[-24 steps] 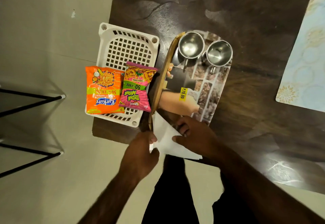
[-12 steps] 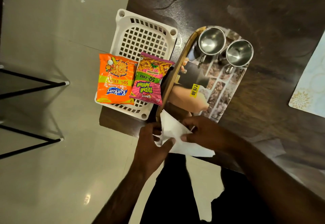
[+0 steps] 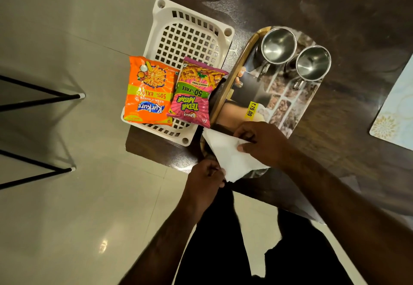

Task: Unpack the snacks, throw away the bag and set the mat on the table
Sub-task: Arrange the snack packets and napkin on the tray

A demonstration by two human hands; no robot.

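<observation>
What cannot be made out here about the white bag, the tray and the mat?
White bag, head view: held by the left hand and right hand, its inside does not show, so whether it is empty cannot be told.
Tray, head view: near end hidden under the bag and right hand.
Mat, head view: cut off by the frame's right edge.
Orange snack pack, head view: smallest print too small to read.

Orange snack packet (image 3: 150, 90); pink snack packet (image 3: 194, 92); white bag (image 3: 230, 155); white basket (image 3: 190, 36).

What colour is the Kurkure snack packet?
Orange: the Kurkure packet shows best in the head view.
</observation>
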